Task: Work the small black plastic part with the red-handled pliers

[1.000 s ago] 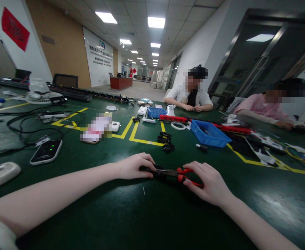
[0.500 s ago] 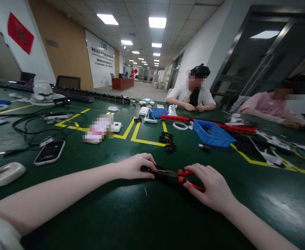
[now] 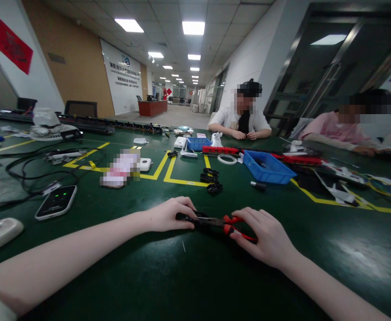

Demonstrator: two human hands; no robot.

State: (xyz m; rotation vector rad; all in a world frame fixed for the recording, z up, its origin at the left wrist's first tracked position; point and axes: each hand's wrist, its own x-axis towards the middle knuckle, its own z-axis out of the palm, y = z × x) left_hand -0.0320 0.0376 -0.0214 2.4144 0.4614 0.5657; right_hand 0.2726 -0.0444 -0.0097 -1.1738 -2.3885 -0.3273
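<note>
My left hand [image 3: 174, 215] is closed on a small black part [image 3: 200, 221] at the middle of the green table, its fingers covering one end. Red-handled pliers [image 3: 230, 225] are in my right hand [image 3: 265, 234], fingers and thumb wrapped about the grips. The metal jaws reach left to the black part beside my left fingertips. Whether they bite on it is too small to tell. A thin pale sliver [image 3: 183, 246] lies on the table just in front of my left hand.
Several black parts [image 3: 211, 180] lie beyond my hands, near a blue bin [image 3: 269, 168] and a dark cylinder [image 3: 258, 185]. On the left are a phone [image 3: 120, 171], a black-faced device [image 3: 56, 201], cables and a white oval object [image 3: 1, 232]. Two people sit across on the right.
The whole view has shifted slightly, so things appear a little further left. My hands keep the same hold on the black part and the pliers.
</note>
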